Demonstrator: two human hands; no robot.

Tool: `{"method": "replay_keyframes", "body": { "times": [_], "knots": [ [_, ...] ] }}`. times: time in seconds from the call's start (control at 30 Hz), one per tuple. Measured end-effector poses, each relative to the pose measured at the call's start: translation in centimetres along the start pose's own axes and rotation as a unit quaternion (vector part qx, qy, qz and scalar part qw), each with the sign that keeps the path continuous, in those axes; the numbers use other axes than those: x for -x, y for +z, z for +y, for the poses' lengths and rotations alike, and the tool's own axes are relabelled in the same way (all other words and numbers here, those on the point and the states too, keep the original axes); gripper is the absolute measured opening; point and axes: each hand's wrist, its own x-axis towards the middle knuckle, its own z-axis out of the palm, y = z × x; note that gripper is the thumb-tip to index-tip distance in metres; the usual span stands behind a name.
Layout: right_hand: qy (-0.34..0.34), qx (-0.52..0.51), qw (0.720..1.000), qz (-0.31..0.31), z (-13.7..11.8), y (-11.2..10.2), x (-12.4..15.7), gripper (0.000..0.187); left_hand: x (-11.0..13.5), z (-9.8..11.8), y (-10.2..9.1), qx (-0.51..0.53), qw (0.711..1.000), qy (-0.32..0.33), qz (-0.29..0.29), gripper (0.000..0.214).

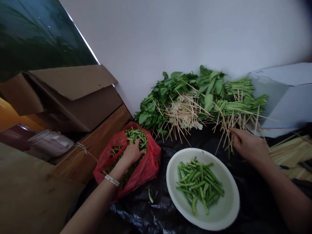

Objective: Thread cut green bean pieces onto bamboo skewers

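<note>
My left hand (131,152) reaches into a red plastic bag (148,165) full of cut green bean pieces (135,134), its fingers curled down on the beans. My right hand (247,144) rests at the near ends of wooden skewers threaded with green beans (237,105), fingers pinched round the stick ends. Between the hands stands a white plate (219,214) holding several cut green beans (200,185). One loose bean piece (150,196) lies on the black plastic sheet (146,211).
Skewered leafy greens (168,94) and pale mushroom skewers (184,113) lie against the white wall. A white box (285,94) stands at the right, bare skewers (290,152) beside it. A cardboard box (73,94) sits at the left.
</note>
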Motion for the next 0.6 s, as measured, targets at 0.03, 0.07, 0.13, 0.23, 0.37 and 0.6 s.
{"method": "replay_keyframes", "body": {
  "times": [0.03,0.07,0.13,0.23,0.37,0.6],
  "knots": [
    [0.000,-0.004,1.000,-0.002,0.0,0.0,0.0,0.029,-0.3,-0.1,0.3,0.005,1.000,-0.004,-0.005,0.064],
    [0.000,-0.006,1.000,-0.004,0.0,0.0,0.0,0.029,-0.5,-0.2,0.5,0.013,1.000,-0.006,-0.009,0.066],
    [0.000,-0.011,1.000,-0.004,-0.1,0.1,0.0,0.029,-1.0,-0.3,1.1,0.034,0.999,-0.004,-0.005,0.066],
    [0.002,-0.014,1.000,-0.007,-0.1,0.2,0.1,0.030,-1.2,-0.8,1.6,0.076,0.997,0.014,0.018,0.054],
    [0.007,-0.023,0.999,-0.023,0.0,0.3,0.2,0.030,-1.4,-2.8,0.5,0.146,0.987,0.053,0.033,0.047],
    [0.017,-0.037,0.999,-0.028,0.0,0.0,0.1,0.030,-0.5,-5.8,-5.5,0.401,0.915,0.041,-0.019,0.057]
  ]
}}
